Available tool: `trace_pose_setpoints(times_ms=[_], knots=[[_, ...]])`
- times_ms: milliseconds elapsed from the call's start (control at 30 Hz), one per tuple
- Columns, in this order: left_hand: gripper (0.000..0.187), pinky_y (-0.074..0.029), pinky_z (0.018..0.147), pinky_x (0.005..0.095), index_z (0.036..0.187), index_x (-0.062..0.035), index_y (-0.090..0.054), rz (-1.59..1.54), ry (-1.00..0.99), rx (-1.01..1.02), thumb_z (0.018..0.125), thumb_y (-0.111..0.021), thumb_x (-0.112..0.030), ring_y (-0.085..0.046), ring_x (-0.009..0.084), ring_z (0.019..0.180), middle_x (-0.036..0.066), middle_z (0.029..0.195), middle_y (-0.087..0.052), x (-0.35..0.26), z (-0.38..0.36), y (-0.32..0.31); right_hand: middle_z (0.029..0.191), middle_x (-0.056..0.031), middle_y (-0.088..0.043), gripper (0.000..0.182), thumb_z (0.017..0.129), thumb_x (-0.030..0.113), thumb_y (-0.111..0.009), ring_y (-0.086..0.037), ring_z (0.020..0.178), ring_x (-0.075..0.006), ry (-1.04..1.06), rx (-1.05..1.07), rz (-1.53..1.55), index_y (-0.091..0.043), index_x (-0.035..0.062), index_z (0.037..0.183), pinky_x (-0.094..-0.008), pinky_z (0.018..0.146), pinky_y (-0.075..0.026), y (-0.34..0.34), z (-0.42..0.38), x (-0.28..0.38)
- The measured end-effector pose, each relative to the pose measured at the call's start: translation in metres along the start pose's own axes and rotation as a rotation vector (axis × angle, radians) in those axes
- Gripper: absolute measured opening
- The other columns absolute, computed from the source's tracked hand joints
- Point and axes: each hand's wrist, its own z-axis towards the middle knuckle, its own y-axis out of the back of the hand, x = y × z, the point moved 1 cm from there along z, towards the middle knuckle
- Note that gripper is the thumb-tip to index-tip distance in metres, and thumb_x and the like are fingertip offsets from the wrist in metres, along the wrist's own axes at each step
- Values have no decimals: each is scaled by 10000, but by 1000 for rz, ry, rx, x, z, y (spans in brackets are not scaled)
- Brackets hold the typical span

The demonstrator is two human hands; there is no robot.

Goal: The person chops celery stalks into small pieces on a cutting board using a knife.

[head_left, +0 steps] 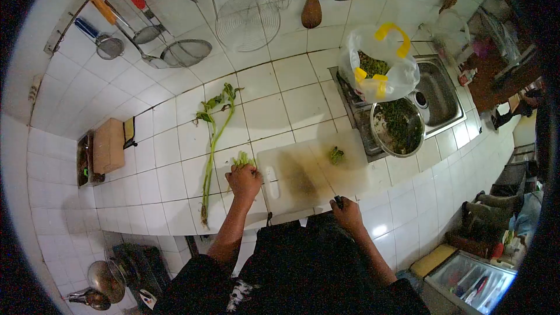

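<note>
My left hand is closed around a bunch of cut green stems on the tiled counter, just left of the cutting board. My right hand grips the black handle of a knife at the board's front edge; its blade is hard to make out. On the white cutting board lies a small clump of chopped greens, and a brownish stain or shadow covers its middle. Left of my left hand, a long leafy green stalk stretches across the tiles.
A steel bowl of chopped greens stands by the sink. Behind it sits a clear plastic bag with yellow handles, also holding greens. Strainers, a wooden spoon and scissors hang on the wall. A cardboard box stands far left.
</note>
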Motion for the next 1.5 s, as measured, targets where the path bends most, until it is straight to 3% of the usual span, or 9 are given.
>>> trace_pose_setpoints(times_ms=[33, 100, 233, 300, 367, 867, 1100, 1367, 1500], knots=[[110, -386, 780, 478, 776, -131, -689, -52, -41, -31, 720, -694, -225, -588, 273, 878, 50, 840, -677, 0, 0, 1, 691, -235, -607, 395, 880, 355, -621, -594, 629, -387, -10, -3, -2, -610, -38, 843, -439, 595, -449, 0, -2, 5], [117, -389, 784, 480, 785, -119, -672, -112, -88, -58, 724, -692, -217, -585, 275, 887, 53, 859, -672, -5, 0, 5, 929, -237, -665, 421, 892, 430, -585, -631, 905, -423, -148, 88, -34, -660, 35, 1019, -465, 765, -510, 1, -5, 13], [132, -395, 810, 470, 849, -99, -629, -318, -310, 97, 749, -681, -170, -569, 274, 953, 66, 912, -658, -58, -1, 0, 953, -223, -671, 440, 890, 441, -588, -636, 921, -412, -135, 64, 12, -661, 32, 1031, -449, 787, -515, -3, -8, 4], [134, -397, 819, 464, 863, -95, -622, -303, -387, 192, 756, -676, -155, -565, 274, 973, 70, 929, -657, -85, -14, -11, 697, -233, -613, 385, 885, 343, -612, -606, 644, -370, 1, -90, 118, -608, -40, 846, -430, 596, -453, 3, -18, 7], [188, -397, 827, 461, 931, -97, -630, -208, -561, 244, 753, -677, -138, -560, 281, 991, 77, 956, -653, -113, -10, -26, 700, -239, -612, 393, 891, 350, -604, -608, 654, -381, 11, -99, 63, -606, -39, 835, -437, 597, -452, 10, -19, -2], [367, -420, 879, 456, 1149, -227, -656, -324, -662, 146, 786, -676, -174, -556, 254, 1049, 37, 1024, -614, -118, -16, -62, 809, -293, -631, 591, 964, 502, -419, -613, 827, -471, -74, 64, -48, -627, -39, 850, -526, 744, -468, 32, -26, -27], [291, -403, 873, 449, 1085, -198, -686, -290, -604, 117, 796, -669, -170, -571, 254, 1076, 49, 1155, -638, -127, -26, -50, 887, -307, -632, 576, 973, 477, -397, -598, 885, -488, -51, 121, -134, -631, -43, 887, -545, 793, -459, 38, -27, -24], [151, -368, 797, 412, 879, -182, -752, -257, -628, 32, 785, -649, -123, -571, 206, 905, -8, 895, -622, -133, -33, -46, 929, -297, -637, 557, 979, 463, -376, -593, 923, -480, -41, 172, -151, -637, -28, 945, -544, 827, -461, 32, -17, -27], [154, -359, 791, 415, 838, -184, -754, -194, -658, -34, 762, -646, -105, -564, 201, 875, -19, 850, -620, -136, -36, -47, 973, -236, -662, 501, 979, 476, -371, -621, 938, -432, -40, 191, -214, -649, 60, 996, -532, 822, -487, 24, -8, -19]])
